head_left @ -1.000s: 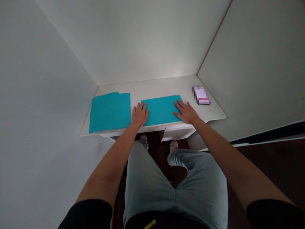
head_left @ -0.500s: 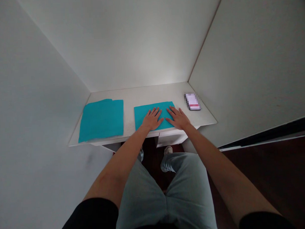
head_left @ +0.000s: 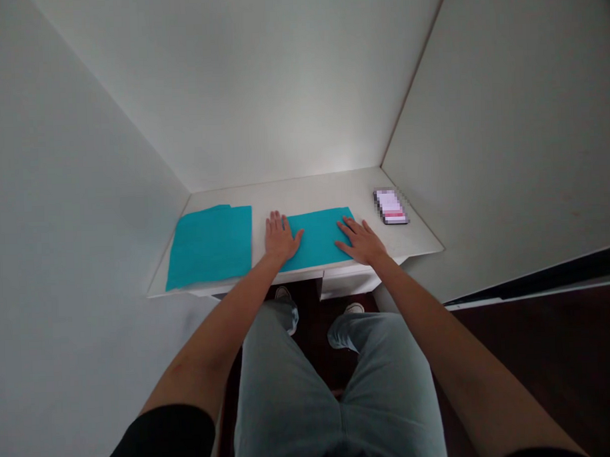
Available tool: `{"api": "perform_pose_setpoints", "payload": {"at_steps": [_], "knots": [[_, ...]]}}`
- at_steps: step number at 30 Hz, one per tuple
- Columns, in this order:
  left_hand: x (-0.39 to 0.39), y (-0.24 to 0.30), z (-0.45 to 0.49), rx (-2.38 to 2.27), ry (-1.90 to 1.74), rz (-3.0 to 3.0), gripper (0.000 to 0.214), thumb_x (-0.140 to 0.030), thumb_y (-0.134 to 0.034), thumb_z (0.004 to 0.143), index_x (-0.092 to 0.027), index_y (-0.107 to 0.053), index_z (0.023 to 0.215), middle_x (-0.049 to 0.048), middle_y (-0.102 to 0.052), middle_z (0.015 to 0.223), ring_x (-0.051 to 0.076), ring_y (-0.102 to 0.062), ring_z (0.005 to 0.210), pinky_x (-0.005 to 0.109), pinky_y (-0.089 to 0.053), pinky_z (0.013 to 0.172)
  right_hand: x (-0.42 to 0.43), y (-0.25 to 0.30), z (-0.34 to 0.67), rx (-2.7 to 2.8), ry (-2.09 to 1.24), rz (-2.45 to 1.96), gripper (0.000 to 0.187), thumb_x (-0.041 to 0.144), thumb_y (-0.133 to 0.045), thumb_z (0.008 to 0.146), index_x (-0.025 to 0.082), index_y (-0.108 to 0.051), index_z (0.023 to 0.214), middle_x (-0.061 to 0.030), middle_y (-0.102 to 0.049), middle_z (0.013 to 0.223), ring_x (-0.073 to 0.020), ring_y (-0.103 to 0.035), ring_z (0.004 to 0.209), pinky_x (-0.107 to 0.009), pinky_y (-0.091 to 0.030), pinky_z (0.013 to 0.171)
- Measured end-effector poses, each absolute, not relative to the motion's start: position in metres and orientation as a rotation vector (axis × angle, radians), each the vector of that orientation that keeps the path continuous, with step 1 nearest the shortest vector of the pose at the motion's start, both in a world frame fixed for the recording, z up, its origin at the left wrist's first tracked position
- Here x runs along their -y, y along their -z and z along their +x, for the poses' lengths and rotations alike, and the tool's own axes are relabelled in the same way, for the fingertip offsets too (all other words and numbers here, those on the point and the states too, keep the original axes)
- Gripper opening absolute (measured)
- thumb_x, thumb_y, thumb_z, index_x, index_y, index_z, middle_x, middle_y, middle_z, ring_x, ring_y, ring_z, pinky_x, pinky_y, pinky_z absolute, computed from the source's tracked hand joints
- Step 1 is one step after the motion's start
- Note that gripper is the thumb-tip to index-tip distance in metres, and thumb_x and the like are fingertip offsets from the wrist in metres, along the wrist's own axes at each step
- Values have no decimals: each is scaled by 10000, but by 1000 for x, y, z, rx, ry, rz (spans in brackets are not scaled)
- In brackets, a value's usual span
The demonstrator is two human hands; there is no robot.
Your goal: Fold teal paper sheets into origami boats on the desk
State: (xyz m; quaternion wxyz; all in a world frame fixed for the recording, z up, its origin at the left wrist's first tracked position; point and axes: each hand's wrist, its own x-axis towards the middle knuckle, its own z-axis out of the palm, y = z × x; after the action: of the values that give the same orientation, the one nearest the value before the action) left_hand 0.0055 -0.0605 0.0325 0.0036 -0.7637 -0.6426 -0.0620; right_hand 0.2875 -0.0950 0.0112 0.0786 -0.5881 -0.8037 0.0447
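A flat turquoise cloth, rectangular and apparently folded, lies on the white desk in front of me. My left hand rests flat over its left edge, fingers stretched toward the wall and thumb out on the cloth. At the right edge lies my right hand, palm down with its fingers spread. Neither hand grips anything. Further left is a larger turquoise stack of cloth, with slightly uneven layers at its back edge. Parts of the middle cloth are hidden beneath both hands.
The narrow white desk is hemmed in by walls at the back, left and right. On its right end lies a phone with a blurred screen. Under the front edge is a white drawer. My legs are below.
My left hand has slid left across the cloth to its left edge. The right hand stays at the right edge. The whole view has shifted slightly.
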Motion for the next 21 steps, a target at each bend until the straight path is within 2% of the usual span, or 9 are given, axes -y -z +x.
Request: {"api": "perform_pose_setpoints", "payload": {"at_steps": [3,7,13,16,19,21], "knots": [[62,-30,51,1700,202,-2703,753,-517,-227,1137,-83,-341,1741,134,-261,1834,284,-175,1729,469,-173,1410,95,-10,287,2399,-119,-1763,830,687,-290,1091,173,-379,1737,-137,-297,1822,-330,-301,1689,-594,-181,1393],[60,-22,73,1603,146,-2822,720,-532,-254,1139,-166,-348,1752,76,-282,1834,266,-212,1721,464,-172,1412,95,-7,289,2400,-106,-1752,795,659,-292,1102,192,-379,1739,-132,-306,1820,-328,-312,1685,-599,-193,1388],[43,-15,9,1799,187,-2660,860,-708,-338,1086,-175,-327,1761,101,-218,1851,293,-178,1728,465,-166,1410,91,-3,297,2432,-151,-1725,802,651,-354,1097,200,-327,1760,-121,-247,1839,-338,-256,1704,-615,-167,1391],[43,-16,-4,1804,178,-2659,906,-750,-344,1070,-161,-328,1758,126,-191,1853,296,-162,1731,466,-159,1410,85,-5,302,2391,-266,-1774,765,644,-299,1113,225,-352,1751,-102,-274,1832,-322,-257,1704,-634,-171,1388],[47,-17,0,1816,196,-2653,944,-787,-367,1050,-161,-332,1756,138,-196,1851,305,-174,1729,476,-161,1409,77,-8,294,2336,-260,-1808,768,616,-203,1133,174,-392,1731,-132,-329,1810,-329,-275,1697,-651,-146,1390],[49,-19,3,1818,204,-2656,947,-792,-373,1047,-163,-337,1754,141,-204,1848,304,-182,1728,483,-159,1409,71,-8,279,2373,-211,-1720,791,604,-176,1135,124,-400,1722,-158,-334,1804,-327,-271,1699,-617,-147,1400]]}}
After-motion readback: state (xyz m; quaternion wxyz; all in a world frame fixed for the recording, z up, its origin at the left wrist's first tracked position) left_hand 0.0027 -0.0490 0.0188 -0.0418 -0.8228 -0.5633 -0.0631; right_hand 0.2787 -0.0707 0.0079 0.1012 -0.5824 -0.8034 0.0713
